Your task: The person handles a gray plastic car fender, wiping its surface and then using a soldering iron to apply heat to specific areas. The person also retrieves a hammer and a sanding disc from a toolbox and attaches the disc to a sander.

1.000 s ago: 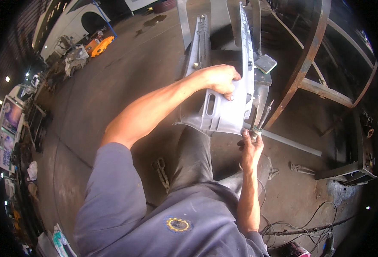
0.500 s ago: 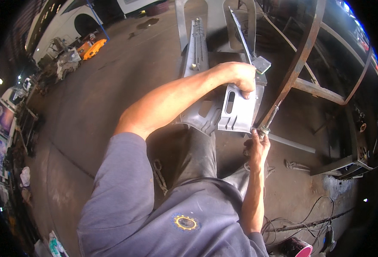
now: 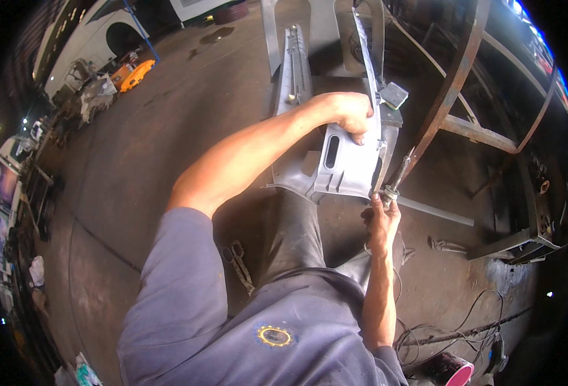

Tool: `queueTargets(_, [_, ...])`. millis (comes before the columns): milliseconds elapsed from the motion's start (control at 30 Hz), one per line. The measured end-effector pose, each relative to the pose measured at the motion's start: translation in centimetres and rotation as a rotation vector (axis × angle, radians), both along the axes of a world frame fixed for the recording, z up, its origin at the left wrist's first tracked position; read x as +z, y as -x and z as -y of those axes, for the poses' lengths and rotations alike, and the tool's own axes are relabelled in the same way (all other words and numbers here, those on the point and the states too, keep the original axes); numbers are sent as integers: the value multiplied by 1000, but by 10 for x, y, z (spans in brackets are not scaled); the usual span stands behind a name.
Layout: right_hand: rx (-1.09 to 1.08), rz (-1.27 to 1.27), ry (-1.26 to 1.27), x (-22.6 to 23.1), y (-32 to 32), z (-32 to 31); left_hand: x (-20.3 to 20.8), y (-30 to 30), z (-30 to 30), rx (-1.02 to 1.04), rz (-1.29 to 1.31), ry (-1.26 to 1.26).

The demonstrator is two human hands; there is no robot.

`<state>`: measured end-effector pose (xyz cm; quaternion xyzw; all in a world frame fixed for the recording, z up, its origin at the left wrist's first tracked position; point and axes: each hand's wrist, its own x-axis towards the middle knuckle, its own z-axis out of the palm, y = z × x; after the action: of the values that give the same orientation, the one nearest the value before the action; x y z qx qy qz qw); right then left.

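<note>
My left hand (image 3: 353, 117) is closed over the edge of a light grey plastic trim panel (image 3: 354, 170). The panel has a long slot and a ribbed lower edge, and a narrow strip of it runs up and away. In my right hand (image 3: 382, 226) is what looks like a soldering iron (image 3: 401, 172), its metal tip pointing up and away beside the panel's right edge. A second grey trim piece (image 3: 290, 77) rests to the left on a grey plastic chair (image 3: 273, 38). A small grey block (image 3: 394, 95) sits beyond the panel, to its right.
A rusty steel frame (image 3: 454, 83) rises close on the right. On the floor lie a pliers-like tool (image 3: 237, 254), a metal tool (image 3: 448, 246), loose cables (image 3: 483, 302) and a can with a pink top (image 3: 457, 373). An orange piece (image 3: 137, 76) lies far left near a white vehicle.
The panel has shifted a little left and turned slightly, my left hand moving with it. My right hand and the soldering iron have also moved slightly left and lower.
</note>
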<state>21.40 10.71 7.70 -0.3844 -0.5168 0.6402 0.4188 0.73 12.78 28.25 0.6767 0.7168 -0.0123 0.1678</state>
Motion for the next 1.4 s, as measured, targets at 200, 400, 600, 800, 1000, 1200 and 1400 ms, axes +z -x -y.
queueTargets(200, [20,-30,1,3,4,5,-4,10,7,57,122,-27])
queueTargets(400, [50,6,1,4,2,5,-23,32,6,120,255,4])
queueTargets(600, [73,111,-40,17,-7,9,-32,45,7,139,272,15])
queueTargets(800, [58,248,-246,18,-20,12,-31,42,6,113,269,-36])
queueTargets(1000, [79,339,-411,33,-33,19,-31,40,5,146,345,-53])
queueTargets(1200, [47,372,-484,30,-45,24,-31,40,3,201,423,-47])
queueTargets(1400, [-32,307,-379,45,-47,36,-35,45,3,204,434,-21])
